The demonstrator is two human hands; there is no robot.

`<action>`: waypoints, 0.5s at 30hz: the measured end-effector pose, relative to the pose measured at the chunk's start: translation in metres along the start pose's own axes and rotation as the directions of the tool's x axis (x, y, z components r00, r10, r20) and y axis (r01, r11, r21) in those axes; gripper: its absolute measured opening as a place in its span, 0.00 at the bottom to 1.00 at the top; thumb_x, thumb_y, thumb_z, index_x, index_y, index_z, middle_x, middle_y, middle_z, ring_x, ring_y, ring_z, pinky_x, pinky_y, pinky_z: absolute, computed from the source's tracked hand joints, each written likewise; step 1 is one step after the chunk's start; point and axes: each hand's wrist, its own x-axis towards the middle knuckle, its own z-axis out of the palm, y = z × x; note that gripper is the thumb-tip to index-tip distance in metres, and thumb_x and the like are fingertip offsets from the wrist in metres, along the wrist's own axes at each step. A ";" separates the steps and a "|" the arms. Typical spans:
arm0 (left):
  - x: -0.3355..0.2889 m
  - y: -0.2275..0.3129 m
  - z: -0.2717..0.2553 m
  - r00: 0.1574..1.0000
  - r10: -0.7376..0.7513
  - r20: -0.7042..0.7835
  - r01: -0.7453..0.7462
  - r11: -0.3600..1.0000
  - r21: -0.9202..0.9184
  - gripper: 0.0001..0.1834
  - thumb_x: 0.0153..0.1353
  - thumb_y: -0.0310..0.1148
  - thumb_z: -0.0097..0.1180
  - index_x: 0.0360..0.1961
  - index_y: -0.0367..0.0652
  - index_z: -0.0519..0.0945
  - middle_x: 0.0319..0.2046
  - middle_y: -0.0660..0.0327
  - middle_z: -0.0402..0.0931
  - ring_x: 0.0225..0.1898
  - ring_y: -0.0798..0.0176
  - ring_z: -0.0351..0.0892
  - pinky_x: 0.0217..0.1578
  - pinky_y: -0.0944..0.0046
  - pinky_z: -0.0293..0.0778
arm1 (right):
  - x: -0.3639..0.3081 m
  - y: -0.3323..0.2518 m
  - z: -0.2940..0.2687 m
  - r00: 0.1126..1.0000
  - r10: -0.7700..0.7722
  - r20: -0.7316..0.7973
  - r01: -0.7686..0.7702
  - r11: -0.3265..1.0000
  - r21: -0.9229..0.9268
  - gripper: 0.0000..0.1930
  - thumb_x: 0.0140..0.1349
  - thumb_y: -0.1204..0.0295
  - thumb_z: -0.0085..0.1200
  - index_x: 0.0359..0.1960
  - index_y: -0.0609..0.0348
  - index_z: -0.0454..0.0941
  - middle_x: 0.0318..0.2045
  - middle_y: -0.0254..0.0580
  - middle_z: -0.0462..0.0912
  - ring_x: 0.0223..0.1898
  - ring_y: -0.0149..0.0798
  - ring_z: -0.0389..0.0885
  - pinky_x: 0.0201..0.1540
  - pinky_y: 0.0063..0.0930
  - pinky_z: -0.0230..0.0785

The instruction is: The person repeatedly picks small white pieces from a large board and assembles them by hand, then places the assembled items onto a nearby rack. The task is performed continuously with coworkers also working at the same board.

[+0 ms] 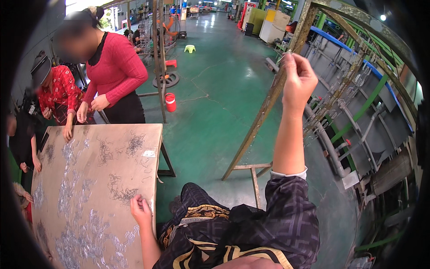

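Observation:
My right hand [299, 80] is raised high, its thumb and fingertips pinched together beside the top of a rusty metal frame [264, 112]. Whatever it pinches is too small to make out. Low over the table's [96, 172] right edge is my left hand [141, 209], its fingers curled in; any small thing inside is hidden. Just beyond its fingertips lies a tangle of dark wire hooks [118, 189]. Shiny small metal pieces [80, 237] are spread in heaps over the table's left and near parts.
Across the table a person in a pink top [116, 67] and another in a red patterned shirt [60, 89] stand with hands at its edge. More hands show at the left. A red jug [170, 102] and a green stool [190, 48] stand on the floor. Hanging hooks [347, 85] line a rack at right.

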 end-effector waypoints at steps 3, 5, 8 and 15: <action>-0.001 -0.007 0.000 1.000 0.022 -0.008 -0.022 1.000 0.008 0.11 0.55 0.19 0.54 0.41 0.34 0.76 0.30 0.57 0.69 0.26 0.64 0.67 0.26 0.67 0.69 | 0.032 -0.002 -0.011 0.998 0.033 -0.048 -0.033 0.999 0.011 0.09 0.60 0.72 0.62 0.34 0.68 0.82 0.27 0.34 0.82 0.30 0.23 0.75 0.33 0.16 0.67; -0.003 -0.006 -0.001 1.000 0.006 -0.025 -0.006 1.000 0.003 0.11 0.54 0.18 0.54 0.41 0.34 0.76 0.30 0.57 0.69 0.26 0.63 0.67 0.26 0.66 0.69 | 0.058 0.001 -0.018 0.997 0.023 -0.074 -0.020 0.999 0.030 0.08 0.60 0.71 0.63 0.34 0.65 0.83 0.27 0.31 0.81 0.26 0.23 0.73 0.31 0.17 0.65; -0.003 -0.004 -0.003 1.000 0.006 -0.025 -0.006 1.000 0.012 0.12 0.54 0.18 0.54 0.41 0.34 0.76 0.29 0.57 0.69 0.25 0.63 0.67 0.26 0.65 0.69 | 0.098 0.001 -0.037 0.990 0.058 -0.129 -0.053 0.998 0.039 0.08 0.59 0.70 0.64 0.34 0.64 0.84 0.26 0.31 0.82 0.24 0.23 0.72 0.28 0.17 0.64; -0.002 -0.007 0.001 1.000 0.016 -0.009 -0.016 1.000 0.017 0.12 0.53 0.18 0.54 0.40 0.34 0.76 0.29 0.57 0.69 0.25 0.62 0.67 0.27 0.64 0.68 | 0.183 0.007 -0.088 0.978 0.030 -0.205 -0.056 0.990 -0.126 0.12 0.57 0.66 0.67 0.35 0.62 0.85 0.26 0.32 0.83 0.21 0.22 0.69 0.24 0.17 0.62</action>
